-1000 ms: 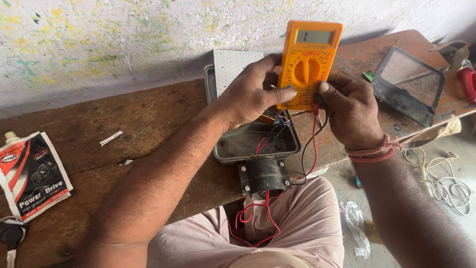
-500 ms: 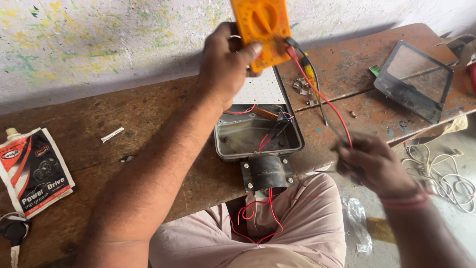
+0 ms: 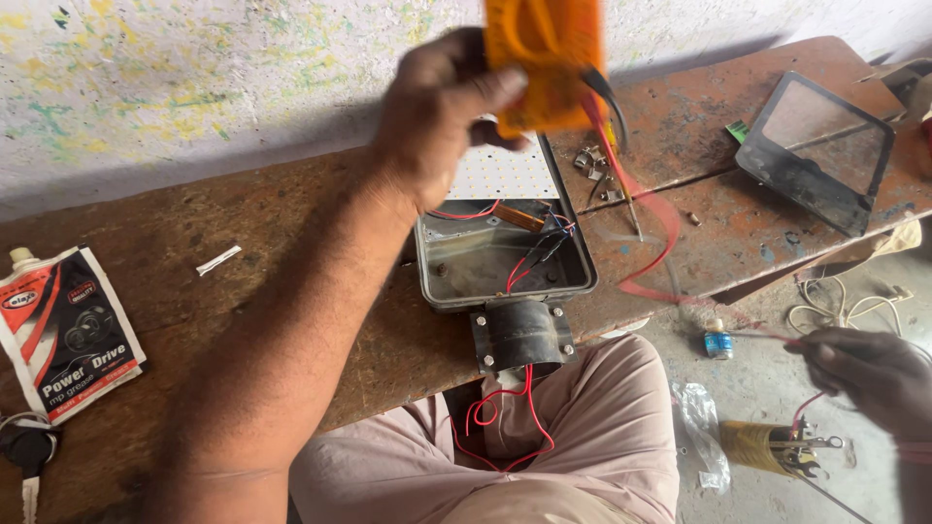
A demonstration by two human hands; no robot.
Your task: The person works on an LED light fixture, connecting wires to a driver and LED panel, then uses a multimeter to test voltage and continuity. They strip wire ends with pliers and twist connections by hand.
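Note:
My left hand (image 3: 442, 121) grips an orange multimeter (image 3: 544, 58), raised near the top edge of the view, above the bench. Red and black test leads (image 3: 655, 228) trail from the meter down to the right. My right hand (image 3: 864, 374) is low at the right, off the bench, pinched on the probe ends of those leads. Below the meter an opened grey lamp housing (image 3: 505, 262) lies on the bench, with a white LED panel (image 3: 505, 175) at its far end, small wires inside, and a black bracket (image 3: 522, 335) at its near end. Red wires (image 3: 505, 417) hang over my lap.
The worn wooden bench (image 3: 243, 243) runs along a speckled wall. A grease pouch (image 3: 63, 330) and keys (image 3: 24, 451) lie at the left. A dark glass cover (image 3: 820, 150) and small screws (image 3: 592, 160) lie at the right. On the floor are cable coils (image 3: 845, 311), a small bottle (image 3: 716, 342) and a tool bundle (image 3: 777, 446).
My left hand lifted the multimeter up off the lamp housing toward the top of the view. My right hand left the meter and drew the leads down to the right, below the bench.

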